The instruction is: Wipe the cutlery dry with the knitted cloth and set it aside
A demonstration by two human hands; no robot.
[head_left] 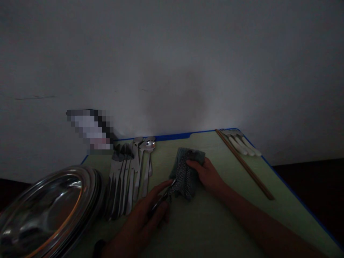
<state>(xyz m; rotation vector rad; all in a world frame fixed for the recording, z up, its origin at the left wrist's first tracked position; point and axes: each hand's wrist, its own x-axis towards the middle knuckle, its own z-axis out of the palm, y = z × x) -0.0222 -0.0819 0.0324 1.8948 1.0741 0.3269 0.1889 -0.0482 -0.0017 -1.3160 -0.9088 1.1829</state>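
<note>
My left hand [150, 215] is closed on a slim metal utensil [164, 196]. The utensil's far end goes into a folded grey-green cloth [185, 179] with a dark checked pattern, so its kind is hidden. From the other side, my right hand [208, 175] grips the cloth's right edge, with the thumb on top. Left of the cloth, several metal spoons [149, 145] lie beside a row of other metal cutlery [119, 182], handles toward me.
Stacked oval metal platters [82, 211] stand at the left. Wooden chopsticks [245, 166] and forks with white handles [239, 143] lie at the right. A pixelated object [90, 129] leans on the wall behind the blue-edged green table [204, 229].
</note>
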